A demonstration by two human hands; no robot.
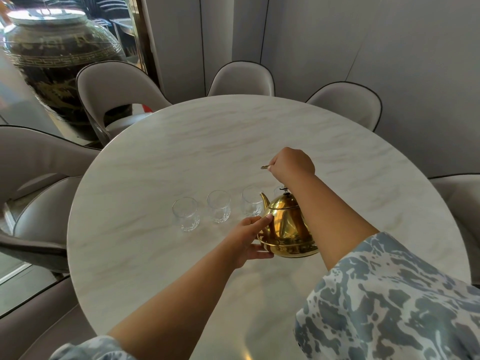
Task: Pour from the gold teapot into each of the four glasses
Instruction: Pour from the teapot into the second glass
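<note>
The gold teapot (285,229) is near the middle of the round marble table (155,178), spout pointing left and away. My right hand (291,165) is closed around its raised handle above the lid. My left hand (246,237) cups the pot's left side, index finger on the body below the spout and thumb at the base. Three clear glasses stand in a row to the left: one (185,214), a second (219,206) and a third (250,205) just behind the spout. A fourth glass (278,189) is mostly hidden behind the lid and my right forearm. All the visible glasses look empty.
Grey upholstered chairs ring the table, among them one at the back left (111,84), one at the back middle (241,79) and one at the back right (348,102). A large dark ornamented jar (57,61) stands on the floor far left.
</note>
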